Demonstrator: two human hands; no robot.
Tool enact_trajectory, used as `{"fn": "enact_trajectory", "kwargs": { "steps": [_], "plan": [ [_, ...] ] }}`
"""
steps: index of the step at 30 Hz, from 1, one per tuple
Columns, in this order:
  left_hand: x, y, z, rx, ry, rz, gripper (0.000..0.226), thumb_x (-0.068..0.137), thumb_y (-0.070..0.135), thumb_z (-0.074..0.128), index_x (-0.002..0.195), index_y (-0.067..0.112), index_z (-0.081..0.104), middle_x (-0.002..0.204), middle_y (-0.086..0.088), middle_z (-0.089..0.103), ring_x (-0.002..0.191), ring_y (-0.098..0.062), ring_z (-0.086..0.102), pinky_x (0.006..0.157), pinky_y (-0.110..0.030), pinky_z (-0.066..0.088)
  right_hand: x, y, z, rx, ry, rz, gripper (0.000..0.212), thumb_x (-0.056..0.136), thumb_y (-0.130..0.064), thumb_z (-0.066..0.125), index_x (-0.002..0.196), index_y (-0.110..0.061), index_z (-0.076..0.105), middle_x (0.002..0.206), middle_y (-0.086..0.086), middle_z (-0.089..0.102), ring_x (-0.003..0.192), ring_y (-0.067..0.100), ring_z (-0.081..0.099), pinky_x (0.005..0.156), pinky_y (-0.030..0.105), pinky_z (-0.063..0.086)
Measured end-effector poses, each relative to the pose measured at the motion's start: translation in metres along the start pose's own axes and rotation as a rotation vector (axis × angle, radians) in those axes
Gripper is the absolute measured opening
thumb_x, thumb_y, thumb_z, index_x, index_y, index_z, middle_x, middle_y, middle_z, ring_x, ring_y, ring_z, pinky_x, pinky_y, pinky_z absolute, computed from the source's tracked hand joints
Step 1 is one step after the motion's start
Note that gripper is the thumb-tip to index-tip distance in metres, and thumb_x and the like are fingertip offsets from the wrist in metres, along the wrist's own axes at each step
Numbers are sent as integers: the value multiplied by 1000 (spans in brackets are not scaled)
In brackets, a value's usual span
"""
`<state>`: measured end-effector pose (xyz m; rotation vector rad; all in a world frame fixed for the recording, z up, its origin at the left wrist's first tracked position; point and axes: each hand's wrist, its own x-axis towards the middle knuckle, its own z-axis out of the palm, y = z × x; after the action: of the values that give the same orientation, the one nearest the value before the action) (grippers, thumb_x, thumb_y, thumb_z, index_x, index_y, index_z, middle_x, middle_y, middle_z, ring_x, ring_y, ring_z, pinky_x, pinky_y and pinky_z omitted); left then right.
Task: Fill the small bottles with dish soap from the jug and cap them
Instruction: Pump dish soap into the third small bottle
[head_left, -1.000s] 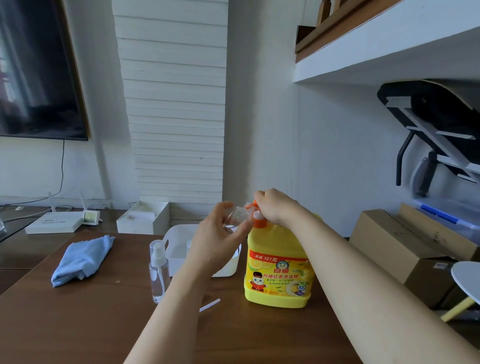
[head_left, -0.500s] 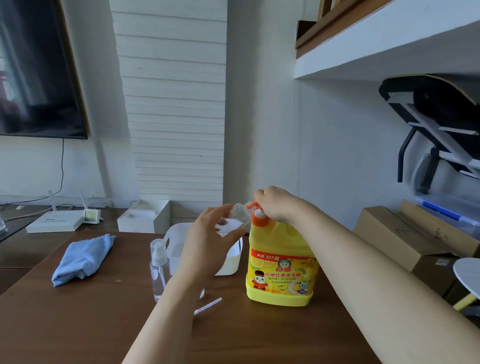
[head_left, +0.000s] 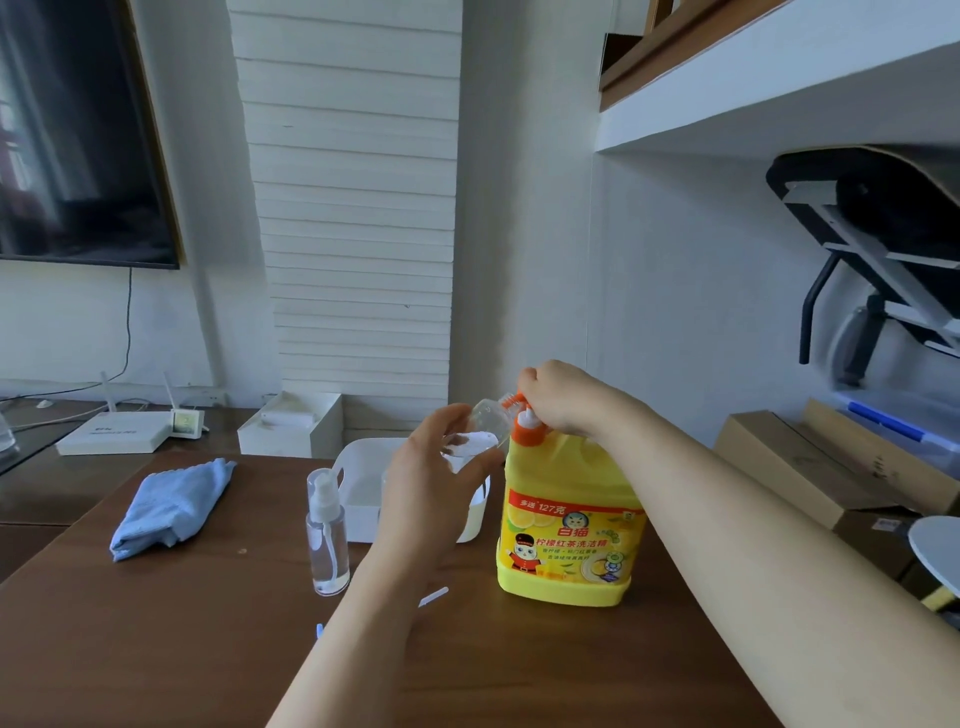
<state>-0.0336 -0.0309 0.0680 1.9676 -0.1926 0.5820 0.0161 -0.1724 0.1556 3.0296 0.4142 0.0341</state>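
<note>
A: Where is the jug?
B: The yellow dish soap jug (head_left: 569, 535) stands upright on the surface (head_left: 156, 649), right of centre. The right hand (head_left: 563, 397) is curled over its orange pump head (head_left: 527, 428).
A: And the left hand (head_left: 431, 488)?
B: It is wrapped round a small clear bottle (head_left: 485, 426), tilted, mouth at the pump nozzle. I cannot tell the fill level.
A: Anything else?
B: A capped spray bottle (head_left: 326, 535) stands to the left, just beside a white tray (head_left: 358, 467). A blue cloth (head_left: 171, 506) lies farther left.
</note>
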Motion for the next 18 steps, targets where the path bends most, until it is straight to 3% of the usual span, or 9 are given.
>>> {"fn": "enact_trajectory", "kwargs": {
  "steps": [3,7,12,14,18],
  "plan": [
    [0,0,0,6,2,4,52,77,31,75,125,22,56,101,18,59,88,-2,55,69,-6,39,1,0,3,37,7,7,13,97,-18,45,101,-6,43,82,5,40,84,21,44,71,28,40],
    [1,-1,0,27,-2,16,52,78,31,74,126,22,56,106,15,62,93,-3,53,71,-7,39,4,1,8,15,13,6,21,99,-20,45,111,-3,45,100,13,50,85,19,46,73,30,43],
    [0,-2,0,46,-25,-4,54,79,32,73,129,22,55,113,10,63,97,-8,55,80,-22,42,5,1,17,-46,5,21,27,100,-26,40,118,-7,45,110,11,53,92,21,51,84,37,51],
    [-1,-2,1,32,-27,-14,55,79,32,73,130,22,54,118,8,64,100,-7,56,83,-23,43,5,1,16,-62,-5,15,27,100,-26,40,118,-6,45,110,12,54,91,20,50,83,37,51],
    [-1,5,1,13,-9,-7,54,79,34,72,129,22,54,108,11,61,89,-6,51,76,-20,38,7,1,8,-46,-25,11,25,99,-20,43,115,-1,45,104,15,54,84,21,45,71,31,44]
  ]
}}
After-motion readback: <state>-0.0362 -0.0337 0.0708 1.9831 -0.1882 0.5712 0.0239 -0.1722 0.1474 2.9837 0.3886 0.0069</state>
